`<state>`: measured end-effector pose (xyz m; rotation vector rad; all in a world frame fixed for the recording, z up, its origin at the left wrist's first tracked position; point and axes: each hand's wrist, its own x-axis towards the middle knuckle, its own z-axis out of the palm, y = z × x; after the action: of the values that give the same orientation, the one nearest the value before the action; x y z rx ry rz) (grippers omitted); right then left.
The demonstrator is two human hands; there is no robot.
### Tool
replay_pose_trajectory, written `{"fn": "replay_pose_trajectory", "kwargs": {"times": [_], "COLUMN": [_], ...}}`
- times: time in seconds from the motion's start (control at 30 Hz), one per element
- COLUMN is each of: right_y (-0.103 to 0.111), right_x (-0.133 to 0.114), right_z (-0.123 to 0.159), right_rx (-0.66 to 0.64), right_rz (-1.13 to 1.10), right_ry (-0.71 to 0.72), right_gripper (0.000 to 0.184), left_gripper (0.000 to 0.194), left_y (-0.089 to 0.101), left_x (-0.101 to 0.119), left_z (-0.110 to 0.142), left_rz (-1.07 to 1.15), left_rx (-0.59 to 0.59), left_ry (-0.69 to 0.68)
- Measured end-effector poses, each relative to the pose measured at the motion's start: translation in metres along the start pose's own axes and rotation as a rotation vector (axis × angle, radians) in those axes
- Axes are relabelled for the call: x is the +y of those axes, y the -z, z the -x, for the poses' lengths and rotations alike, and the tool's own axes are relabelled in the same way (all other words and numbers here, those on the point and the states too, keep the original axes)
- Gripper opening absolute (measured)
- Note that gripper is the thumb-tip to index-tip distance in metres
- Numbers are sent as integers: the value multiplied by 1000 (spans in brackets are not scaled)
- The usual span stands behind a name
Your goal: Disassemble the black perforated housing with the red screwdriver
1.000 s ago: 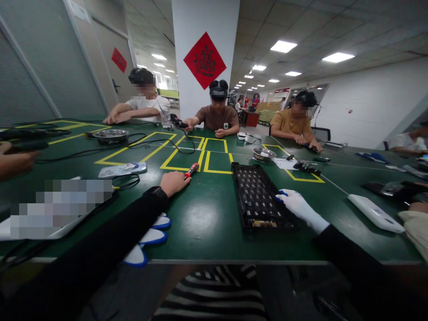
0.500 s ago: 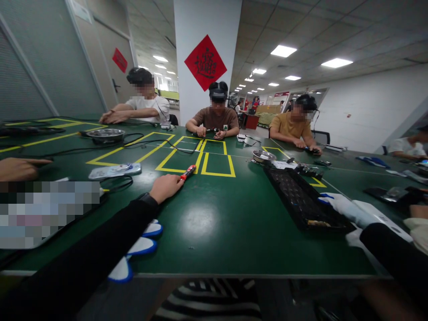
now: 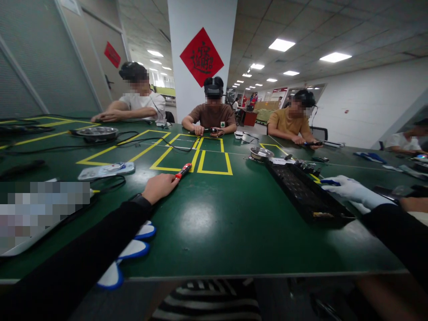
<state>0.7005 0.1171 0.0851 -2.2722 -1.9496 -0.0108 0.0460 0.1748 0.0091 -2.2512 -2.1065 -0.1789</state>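
My bare left hand [image 3: 159, 187], with a dark band at the wrist, is wrapped round a screwdriver [image 3: 184, 170] with a red and black handle. The hand rests low on the green table, and the tool's shaft is not visible. My right hand [image 3: 349, 189] wears a white glove with blue fingertips. Its fingers stretch leftward over the right edge of a long black plastic casing [image 3: 294, 187]; I cannot tell whether they touch it. The casing lies slantwise, with a ribbed, hollow-looking inside. White gloves [image 3: 135, 248] with blue edges lie under my left forearm.
Small dark parts [image 3: 306, 167] and a metal bowl [image 3: 261, 153] sit behind the casing. At left are a clear plastic packet [image 3: 106, 170], cables and another metal bowl [image 3: 96, 133]. Yellow tape [image 3: 214, 173] marks rectangles on the table. Several people sit across and at the right.
My right hand has moved up and away, its fingers reaching further over the casing's side. A neighbour's hand at the far left has gone from view. My left hand keeps hold of the screwdriver.
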Motion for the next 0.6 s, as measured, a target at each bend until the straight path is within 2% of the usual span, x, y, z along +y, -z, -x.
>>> {"fn": "replay_pose_trajectory", "kwargs": {"times": [0.03, 0.1, 0.17, 0.23, 0.33, 0.6], "right_y": [7, 14, 14, 9, 0, -9], "right_x": [-11, -36, -56, -68, -72, -72], "right_z": [5, 17, 29, 37, 40, 20], "right_rx": [-33, -198, -234, -257, -270, -324], "right_rz": [14, 60, 175, 255, 310, 363], "right_ry": [59, 347, 448, 511, 578, 727], "right_gripper": [52, 44, 37, 33, 28, 34], "left_gripper": [60, 60, 61, 61, 60, 61], "left_y": [1, 2, 3, 3, 3, 1], "left_x": [0, 1, 1, 1, 0, 0], "left_z": [0, 1, 2, 3, 3, 2], "left_rz": [1, 5, 7, 4, -2, -1], "left_rx": [-3, -10, -13, -9, -6, 2], "left_ry": [3, 2, -4, -8, -6, 2]}}
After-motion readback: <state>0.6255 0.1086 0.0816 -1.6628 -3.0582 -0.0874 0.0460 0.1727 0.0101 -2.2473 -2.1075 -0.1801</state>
